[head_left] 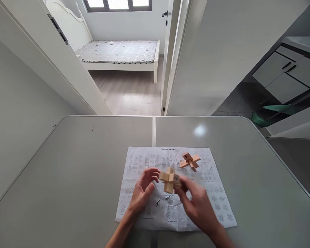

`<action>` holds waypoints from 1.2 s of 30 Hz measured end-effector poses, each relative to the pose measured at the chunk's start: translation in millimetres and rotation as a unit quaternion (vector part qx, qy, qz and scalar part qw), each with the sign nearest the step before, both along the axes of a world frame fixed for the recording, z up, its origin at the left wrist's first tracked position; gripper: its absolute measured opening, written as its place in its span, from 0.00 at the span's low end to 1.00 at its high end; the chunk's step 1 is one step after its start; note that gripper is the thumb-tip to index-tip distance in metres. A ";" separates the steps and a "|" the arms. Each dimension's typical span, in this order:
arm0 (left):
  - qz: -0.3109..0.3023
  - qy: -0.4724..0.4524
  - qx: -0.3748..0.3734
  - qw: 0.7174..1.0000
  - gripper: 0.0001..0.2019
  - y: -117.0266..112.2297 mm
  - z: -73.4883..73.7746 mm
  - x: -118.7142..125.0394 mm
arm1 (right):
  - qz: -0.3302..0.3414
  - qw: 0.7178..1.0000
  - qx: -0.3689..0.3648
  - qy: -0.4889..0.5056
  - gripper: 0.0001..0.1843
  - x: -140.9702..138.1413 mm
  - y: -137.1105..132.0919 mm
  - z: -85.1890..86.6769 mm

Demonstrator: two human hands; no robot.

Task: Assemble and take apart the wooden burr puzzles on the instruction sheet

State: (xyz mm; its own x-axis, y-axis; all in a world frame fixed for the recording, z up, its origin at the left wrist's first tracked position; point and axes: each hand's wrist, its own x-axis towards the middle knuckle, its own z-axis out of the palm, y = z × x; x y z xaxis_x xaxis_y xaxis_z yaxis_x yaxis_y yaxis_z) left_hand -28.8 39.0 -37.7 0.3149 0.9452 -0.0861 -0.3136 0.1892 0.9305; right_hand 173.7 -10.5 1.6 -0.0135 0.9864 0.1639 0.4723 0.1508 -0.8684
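Note:
A light wooden burr puzzle (168,180) of crossed bars is held above a printed sheet by my right hand (196,199), whose fingers close on its right side. Just left of the puzzle, my left hand (144,189) is curved with thumb and fingers apart. Its fingertips come close to the puzzle; whether they touch it I cannot tell. A second, more orange wooden cross puzzle (190,161) with dark marks on its bars rests on the sheet behind my right hand. Under both hands lies the creased instruction sheet (134,158), covered in small diagrams.
The grey table (67,179) has a seam down its middle and a raised rim. Beyond its far edge, a doorway opens on a bed (119,51). A white wall (209,51) stands at the right of the doorway, with cabinets (289,65) farther right.

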 end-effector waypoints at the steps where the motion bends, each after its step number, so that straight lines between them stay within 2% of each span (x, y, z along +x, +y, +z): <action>1: -0.020 0.000 0.011 1.000 0.33 -0.7 3.1 -0.9 | 0.020 1.000 -0.013 0.017 0.11 -8.6 -1.2 0.3; 3: -0.064 -0.009 0.015 0.998 0.42 -2.0 7.8 -2.9 | 0.052 0.996 -0.041 0.053 0.11 -22.6 -3.1 0.9; 4: -0.084 -0.018 0.010 0.996 0.44 -2.7 8.9 -3.7 | 0.058 0.995 -0.049 0.068 0.11 -27.9 -3.7 1.1; 6: -0.105 -0.042 -0.010 0.994 0.42 -4.1 8.7 -4.6 | 0.059 0.992 -0.066 0.092 0.12 -34.8 -4.0 0.8; 9: -0.082 -0.067 -0.040 0.994 0.36 -5.3 6.3 -4.2 | 0.067 0.980 -0.124 0.140 0.15 -37.0 -1.7 -0.7; 12: -0.066 -0.065 -0.043 0.995 0.35 -3.7 7.3 -3.9 | 0.108 0.941 -0.206 0.244 0.21 -33.8 3.4 -0.6; 15: -0.101 -0.058 -0.037 0.992 0.37 -1.3 11.7 -4.8 | 0.155 0.894 -0.260 0.330 0.24 -30.5 7.6 1.9; 17: -0.124 -0.053 -0.038 0.990 0.40 -1.0 14.6 -5.3 | 0.171 0.880 -0.274 0.349 0.24 -30.0 7.9 3.3; 19: -0.126 -0.043 -0.046 0.990 0.41 -2.0 16.1 -5.3 | 0.149 0.887 -0.269 0.345 0.23 -31.3 6.1 3.0; 22: -0.098 -0.036 -0.055 0.993 0.43 -4.6 15.0 -3.8 | 0.066 0.928 -0.230 0.287 0.20 -35.8 2.2 -0.8; 24: -0.080 -0.038 -0.052 0.995 0.42 -5.8 13.1 -2.5 | 0.036 0.951 -0.202 0.231 0.17 -38.0 0.7 -3.7; 28: -0.064 -0.039 -0.051 0.996 0.34 -5.5 11.7 -1.1 | 0.058 0.971 -0.164 0.165 0.13 -31.3 1.7 -4.6; 32: -0.059 -0.029 -0.059 0.996 0.34 -4.7 11.3 -2.7 | 0.082 0.982 -0.128 0.111 0.11 -13.5 4.3 0.8; 36: -0.069 0.020 -0.038 0.997 0.34 -5.6 6.4 -4.8 | 0.104 0.987 -0.109 0.045 0.09 -6.2 6.3 4.5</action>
